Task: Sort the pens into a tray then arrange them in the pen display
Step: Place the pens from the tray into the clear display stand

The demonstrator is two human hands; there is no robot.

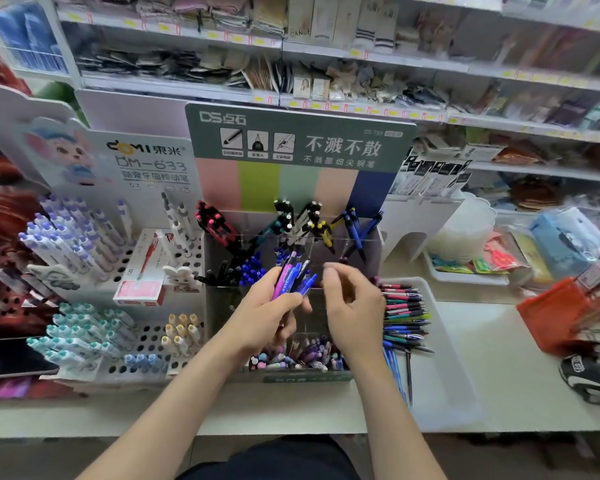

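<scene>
My left hand (267, 317) grips a bunch of purple and blue pens (293, 275), their tips fanned upward over the clear pen display (343, 247). Close to the right of the bunch hovers my right hand (354, 303), fingers curled and blurred, holding nothing that I can see. The display has several compartments with pink, black, yellow and blue pens standing in the back row and pastel pens (291, 358) at the front. A white tray (444, 375) lies right of the display with a stack of mixed pens (404, 317) in it.
A white peg-hole stand (125, 344) with purple, teal and yellow pens sits to the left, with a red pen box (141, 271) on it. An orange pouch (551, 313) and a white basket (465, 275) lie to the right. Stocked shelves run behind.
</scene>
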